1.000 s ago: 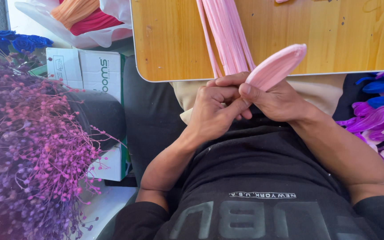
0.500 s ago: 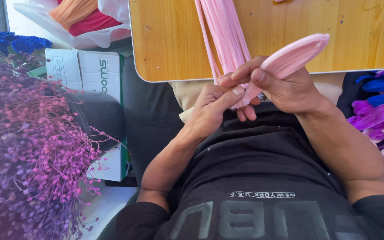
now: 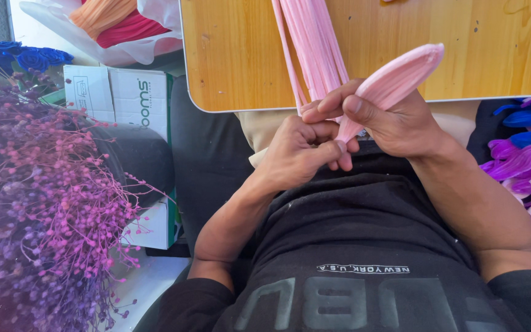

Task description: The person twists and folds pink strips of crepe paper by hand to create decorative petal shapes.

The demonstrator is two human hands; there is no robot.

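Two hands of mine meet just below the near edge of the pale wooden tabletop (image 3: 462, 43), seen from the head camera looking down at my lap. My right hand (image 3: 394, 120) is closed around the lower part of a soft pink, fuzzy petal-shaped piece (image 3: 401, 77), thumb and forefinger pinching it where it narrows; the rounded tip points up and to the right, lying over the tabletop's near edge. My left hand (image 3: 299, 154) is curled nearly shut, its fingers folded in and its thumb pressed against the narrow bottom end of the same pink piece, touching my right hand.

Just beside the piece, a bundle of long pink fuzzy stems (image 3: 311, 43) lies on the tabletop, running from the far edge down to the near edge, its ends reaching my fingers.

To my left stands a big spray of purple and pink dried flowers (image 3: 44, 209), with a white cardboard box (image 3: 124, 98) and blue roses (image 3: 13, 58) beyond it. At my right are purple and blue fuzzy petals (image 3: 530, 160).
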